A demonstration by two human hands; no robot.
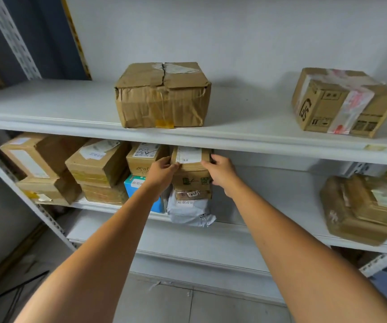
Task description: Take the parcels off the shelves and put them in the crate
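On the middle shelf, just under the upper board, my left hand and my right hand grip the small labelled parcel from either side, fingers curled round its top corners. It sits on top of a stack, with a brown box beneath it and a grey mailer bag at the bottom. Just left stands a handwritten box over a blue carton. Up above, a crumpled parcel and a taped parcel lie well apart
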